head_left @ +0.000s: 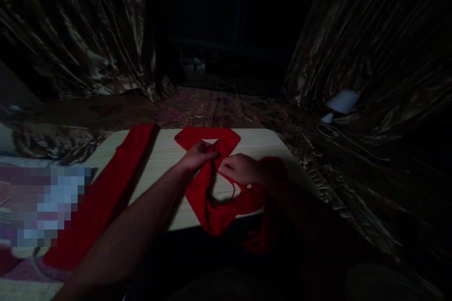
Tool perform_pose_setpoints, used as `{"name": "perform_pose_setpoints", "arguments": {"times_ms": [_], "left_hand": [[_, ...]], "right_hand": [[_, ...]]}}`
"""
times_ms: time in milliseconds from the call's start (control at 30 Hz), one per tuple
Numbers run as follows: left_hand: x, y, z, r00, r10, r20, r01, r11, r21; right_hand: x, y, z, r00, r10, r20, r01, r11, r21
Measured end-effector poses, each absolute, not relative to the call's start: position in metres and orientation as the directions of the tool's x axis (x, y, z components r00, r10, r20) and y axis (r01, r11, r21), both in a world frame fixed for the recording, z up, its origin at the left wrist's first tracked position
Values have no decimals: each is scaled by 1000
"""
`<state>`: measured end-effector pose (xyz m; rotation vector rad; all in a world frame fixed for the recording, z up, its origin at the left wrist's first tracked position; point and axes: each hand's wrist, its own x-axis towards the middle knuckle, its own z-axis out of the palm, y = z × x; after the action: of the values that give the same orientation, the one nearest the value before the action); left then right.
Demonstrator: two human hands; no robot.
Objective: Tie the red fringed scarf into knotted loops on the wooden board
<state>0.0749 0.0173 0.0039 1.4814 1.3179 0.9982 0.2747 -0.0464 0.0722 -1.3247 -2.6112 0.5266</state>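
Observation:
A long red cloth (206, 197) lies looped on a small light wooden table (165, 150). Its far end forms a closed loop near the table's back edge. My left hand (197, 154) pinches the cloth where the loop crosses. My right hand (240, 168) rests beside it, fingers closed on a thin red strand of the same cloth. The cloth's near end hangs over the table's front edge. A second red strip (106, 193) runs from the table's back left corner down toward the lower left.
Shiny patterned drapery (370, 47) surrounds the table on both sides and covers the floor behind. A white charger with cable (341, 103) lies at the right. The scene is very dark, with a dark opening (219, 23) straight ahead.

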Motion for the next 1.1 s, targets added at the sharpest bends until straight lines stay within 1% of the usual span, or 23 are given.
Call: {"name": "perform_pose_setpoints", "arguments": {"times_ms": [67,133,167,200,233,267,300,333,367,400,433,467,500,533,567,633,700,733,800,867,933,1000,1100], "left_hand": [[76,8,10,106,994,40,455,-85,886],[76,1,15,110,990,92,668,-142,730],[76,-2,17,120,986,111,746,-164,646],[76,-4,18,127,984,123,797,-175,578],[76,-4,19,133,983,125,825,-180,536],[76,-4,19,136,983,123,831,-180,526],[76,-3,19,131,985,113,817,-172,550],[76,-1,18,118,988,96,775,-152,614],[76,0,18,102,992,71,693,-122,711],[76,1,18,94,995,36,564,-83,821],[77,2,19,98,995,-8,399,-32,916],[77,3,19,111,992,-55,227,28,973],[76,3,20,129,987,-99,84,88,993],[75,4,21,139,981,-136,-5,138,990],[74,4,21,134,977,-168,-30,174,984],[71,4,20,87,978,-190,43,187,981],[67,6,18,72,986,-149,156,137,978],[66,6,18,80,989,-122,202,104,974],[65,8,16,99,991,-94,274,64,960],[64,9,16,100,990,-103,343,63,937],[63,11,15,96,988,-118,387,72,919],[61,13,15,99,988,-119,413,68,908],[53,14,17,110,989,-99,426,43,904]], "right_hand": [[281,-29,63,-470,882,31,846,461,-269],[288,-16,55,-406,913,26,898,404,-175],[292,-12,53,-391,920,16,910,389,-142],[295,-10,50,-385,923,9,916,383,-121],[297,-10,48,-389,921,6,915,387,-110],[298,-10,46,-407,913,7,908,405,-109],[299,-12,45,-439,898,13,891,438,-119],[298,-14,43,-477,879,19,869,475,-135],[297,-17,42,-515,857,21,845,512,-155],[295,-19,42,-550,835,23,820,545,-176],[293,-22,41,-580,814,22,796,573,-197],[290,-25,41,-607,794,20,773,596,-217],[287,-27,41,-631,775,14,752,617,-234],[284,-28,41,-654,756,5,732,635,-247],[282,-29,41,-671,742,-4,717,648,-256],[278,-28,43,-656,755,-18,732,630,-257],[275,-25,45,-577,816,-27,796,554,-242],[275,-24,46,-528,849,-18,828,510,-232],[274,-21,48,-452,890,56,866,453,-213],[274,-19,46,-465,870,163,849,491,-195],[273,-16,43,-550,810,202,796,582,-167],[273,-12,39,-631,761,152,749,648,-137],[273,-6,37,-651,757,60,751,654,-93]]}}
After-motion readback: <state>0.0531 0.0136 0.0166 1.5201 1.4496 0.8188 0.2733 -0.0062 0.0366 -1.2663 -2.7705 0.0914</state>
